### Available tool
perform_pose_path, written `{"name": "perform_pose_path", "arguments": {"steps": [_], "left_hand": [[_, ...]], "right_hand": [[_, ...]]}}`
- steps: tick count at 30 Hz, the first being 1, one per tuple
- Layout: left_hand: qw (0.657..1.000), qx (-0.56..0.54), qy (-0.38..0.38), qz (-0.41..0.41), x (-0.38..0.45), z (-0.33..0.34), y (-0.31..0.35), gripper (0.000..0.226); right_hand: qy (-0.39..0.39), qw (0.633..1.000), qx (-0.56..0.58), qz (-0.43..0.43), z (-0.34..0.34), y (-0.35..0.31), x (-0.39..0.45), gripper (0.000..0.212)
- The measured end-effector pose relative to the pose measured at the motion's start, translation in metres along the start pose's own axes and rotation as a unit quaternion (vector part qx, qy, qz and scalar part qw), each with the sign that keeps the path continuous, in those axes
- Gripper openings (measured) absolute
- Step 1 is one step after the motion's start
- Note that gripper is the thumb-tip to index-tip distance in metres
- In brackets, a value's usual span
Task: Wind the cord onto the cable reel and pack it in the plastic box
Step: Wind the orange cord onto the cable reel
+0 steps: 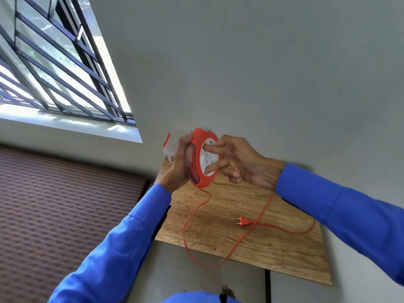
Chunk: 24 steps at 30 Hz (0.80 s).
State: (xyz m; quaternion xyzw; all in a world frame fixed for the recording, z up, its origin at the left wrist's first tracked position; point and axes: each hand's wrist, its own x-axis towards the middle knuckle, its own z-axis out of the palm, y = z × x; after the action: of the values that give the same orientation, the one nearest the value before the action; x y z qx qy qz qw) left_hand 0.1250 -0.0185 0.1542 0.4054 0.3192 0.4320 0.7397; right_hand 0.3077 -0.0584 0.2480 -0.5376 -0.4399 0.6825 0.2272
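Cable reel [200, 158], orange with a white socket face, held upright above the far left corner of the wooden bench [273, 254]. Left hand [178, 162]: fingers curled around the reel's rim, clamped on it. Right hand [242, 165]: two fingers straight and apart, tips pressed on the socket face, the rest loosely bent, apparently to turn it. Cord [192, 217]: part already wound, visible between the flanges; the rest drops from the reel's lower edge, loops over the near edge of the bench and runs back to the plug [243, 221], which lies free on the bench. Plastic box [169, 147]: clear, red latch, just behind the reel, partly hidden. Likely faults: the overhanging loop catching the bench edge; slack turns piling unevenly; the plug whipping across the bench as the cord shortens
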Motion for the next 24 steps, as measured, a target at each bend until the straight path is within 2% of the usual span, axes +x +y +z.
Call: {"name": "perform_pose_path", "arguments": {"steps": [4,7,8,9,11,12,13,14,18,21,24], "left_hand": [[1.000,-0.029,0.005,-0.004,-0.001,0.003,-0.008,0.081],[0.998,-0.054,0.025,-0.028,-0.002,0.008,-0.003,0.084],[0.997,-0.064,0.022,-0.034,-0.002,0.007,-0.002,0.085],[0.996,-0.074,0.019,-0.038,-0.003,0.006,0.000,0.087],[0.995,-0.095,0.010,-0.036,-0.005,0.003,0.005,0.093],[0.994,-0.099,0.004,-0.038,-0.005,0.000,0.007,0.097],[0.995,-0.096,0.000,-0.040,-0.003,-0.003,0.009,0.099],[0.995,-0.093,-0.004,-0.042,-0.002,-0.005,0.011,0.100],[0.996,-0.088,0.000,-0.034,-0.005,-0.008,0.013,0.100],[0.994,-0.105,0.024,-0.024,-0.008,-0.009,0.013,0.099],[0.993,-0.111,0.033,-0.005,-0.009,-0.005,0.019,0.100]], "right_hand": [[0.053,0.994,-0.089,-0.018,0.007,0.008,0.005,0.043],[0.129,0.962,-0.223,-0.093,0.010,0.010,0.011,0.040],[0.157,0.928,-0.300,-0.155,0.008,0.012,0.010,0.036],[0.181,0.870,-0.397,-0.230,0.005,0.015,0.008,0.033],[0.185,0.719,-0.572,-0.349,-0.005,0.021,0.000,0.044],[0.168,0.657,-0.632,-0.374,-0.010,0.023,-0.003,0.055],[0.147,0.615,-0.676,-0.378,-0.015,0.024,-0.004,0.065],[0.131,0.592,-0.703,-0.373,-0.018,0.024,-0.006,0.073],[0.127,0.566,-0.724,-0.373,-0.023,0.026,-0.003,0.079],[0.121,0.614,-0.695,-0.354,-0.018,0.028,0.001,0.080],[0.136,0.640,-0.675,-0.340,-0.015,0.026,0.005,0.079]]}}
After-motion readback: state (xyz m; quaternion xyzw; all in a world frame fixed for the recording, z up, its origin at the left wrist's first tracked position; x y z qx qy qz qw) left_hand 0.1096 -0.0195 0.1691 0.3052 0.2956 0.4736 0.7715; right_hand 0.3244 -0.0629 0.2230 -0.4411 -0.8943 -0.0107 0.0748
